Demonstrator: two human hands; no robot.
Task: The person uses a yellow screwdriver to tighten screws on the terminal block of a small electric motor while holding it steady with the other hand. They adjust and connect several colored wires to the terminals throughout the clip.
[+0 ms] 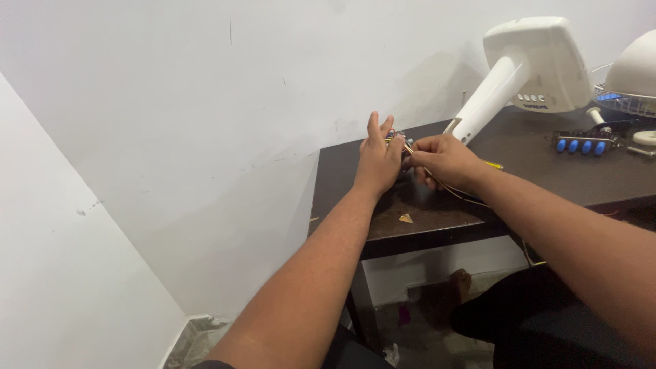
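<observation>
Dark brown wood makes up the worktop (547, 171), seen from the head camera. Near its left edge the left hand (376, 160) is curled round a small wired part (398, 139), fingers partly stretched upward. The right hand (444, 160) pinches thin yellowish wires (451, 190) at that same part, fingers closed tight; the wires trail toward the front edge. The part itself is mostly hidden between the hands.

A hard tug could likely snap a wire or pull it off the part, since the strands look thin and taut.

Just behind the right hand leans a white fan base (526, 68). Toward the right edge lie a switch block (581, 143) with blue buttons and a wire grille (618, 102). A small paper scrap (406, 219) lies near the front edge.
</observation>
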